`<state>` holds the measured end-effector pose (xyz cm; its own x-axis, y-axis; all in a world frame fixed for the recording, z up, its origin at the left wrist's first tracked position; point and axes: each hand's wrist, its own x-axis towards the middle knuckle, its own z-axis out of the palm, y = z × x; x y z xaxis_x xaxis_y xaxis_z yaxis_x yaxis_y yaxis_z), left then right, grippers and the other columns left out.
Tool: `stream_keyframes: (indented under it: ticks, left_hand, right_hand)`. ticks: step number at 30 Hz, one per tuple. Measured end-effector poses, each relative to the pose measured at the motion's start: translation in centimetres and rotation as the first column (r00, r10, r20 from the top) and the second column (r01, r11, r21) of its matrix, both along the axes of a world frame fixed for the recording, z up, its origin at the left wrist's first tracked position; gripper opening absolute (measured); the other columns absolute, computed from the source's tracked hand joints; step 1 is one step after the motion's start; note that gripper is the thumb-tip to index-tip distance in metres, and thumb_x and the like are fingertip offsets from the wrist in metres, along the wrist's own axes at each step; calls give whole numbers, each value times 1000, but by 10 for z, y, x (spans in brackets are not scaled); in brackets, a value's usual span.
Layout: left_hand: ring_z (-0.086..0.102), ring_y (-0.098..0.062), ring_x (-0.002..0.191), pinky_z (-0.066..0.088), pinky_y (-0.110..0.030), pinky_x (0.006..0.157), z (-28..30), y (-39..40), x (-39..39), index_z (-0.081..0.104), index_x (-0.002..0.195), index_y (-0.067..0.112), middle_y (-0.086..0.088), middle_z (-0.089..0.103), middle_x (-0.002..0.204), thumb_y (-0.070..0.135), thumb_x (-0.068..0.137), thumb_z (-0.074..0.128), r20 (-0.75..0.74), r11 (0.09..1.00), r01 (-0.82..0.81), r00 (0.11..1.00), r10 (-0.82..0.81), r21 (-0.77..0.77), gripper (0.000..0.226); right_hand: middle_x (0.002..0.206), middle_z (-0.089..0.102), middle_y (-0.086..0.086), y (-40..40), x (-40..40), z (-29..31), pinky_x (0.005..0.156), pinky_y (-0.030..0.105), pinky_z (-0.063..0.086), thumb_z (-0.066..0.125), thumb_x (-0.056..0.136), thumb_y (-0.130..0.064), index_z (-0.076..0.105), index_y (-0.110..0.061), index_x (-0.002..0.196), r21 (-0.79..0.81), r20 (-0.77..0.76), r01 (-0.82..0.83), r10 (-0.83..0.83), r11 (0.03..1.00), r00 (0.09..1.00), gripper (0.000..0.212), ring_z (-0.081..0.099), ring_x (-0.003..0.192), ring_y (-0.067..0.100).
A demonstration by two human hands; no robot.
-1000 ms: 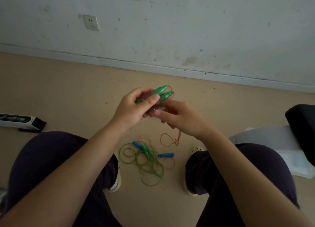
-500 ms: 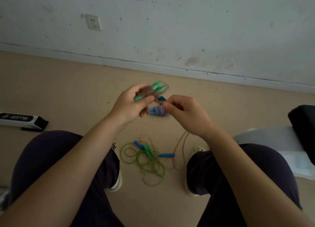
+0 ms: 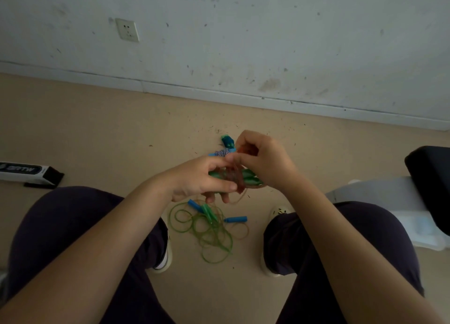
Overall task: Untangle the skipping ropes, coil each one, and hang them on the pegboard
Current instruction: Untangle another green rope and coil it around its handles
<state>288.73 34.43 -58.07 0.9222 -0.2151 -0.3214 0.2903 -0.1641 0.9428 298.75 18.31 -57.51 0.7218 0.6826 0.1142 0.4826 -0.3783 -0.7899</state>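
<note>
My left hand grips a pair of green handles with an orange-brown rope wound round them. My right hand pinches that rope just above the handles. Behind the hands lie a blue-and-white wound rope bundle and a teal handle end; whether they rest on the floor is unclear. On the floor between my feet sits a tangle of green rope with a green handle, two blue handles and a loop of orange rope.
A black-and-white box lies on the floor at the left. A wall socket is on the wall ahead. A black seat over a white base stands at the right. My knees and shoes flank the tangle.
Both hands have dropped lower and shifted right. The green handles now lie sideways in my left hand, and my right hand has moved from the blue-and-white bundle to the orange rope.
</note>
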Motion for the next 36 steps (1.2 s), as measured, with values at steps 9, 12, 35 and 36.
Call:
stream_keyframes:
  ticks: [9,12,35,36]
  left_hand:
    - [68,-18,70,50,-32,51,-3,-5,1,64,120,22,1,74,86,26,94,66,77,982,-164,985,157,94,26]
    - [69,-23,71,52,-35,53,-3,-3,2,58,126,24,-3,72,96,23,92,69,105,971,-235,968,229,52,36]
    - [61,-22,54,41,-29,45,-3,11,6,66,107,24,-6,74,90,22,87,76,232,884,-451,879,416,123,23]
    - [59,-22,53,42,-30,46,-3,9,6,66,108,22,-4,74,86,21,87,76,219,904,-412,898,382,116,23]
  right_hand:
    - [70,49,-5,3,-3,-5,53,20,39,80,81,-26,49,-14,92,53,-8,86,-86,995,996,35,42,57,4]
    - [72,52,1,2,-1,-5,56,23,40,74,86,-30,55,-8,87,41,-44,63,-62,997,997,29,44,59,6]
    - [66,50,-1,-5,-1,13,56,12,37,64,94,-9,61,9,84,224,-174,-30,70,974,982,20,44,56,-1]
    - [68,51,1,-4,-1,13,58,13,38,64,93,-8,61,10,85,227,-144,-37,71,973,987,20,45,59,-1]
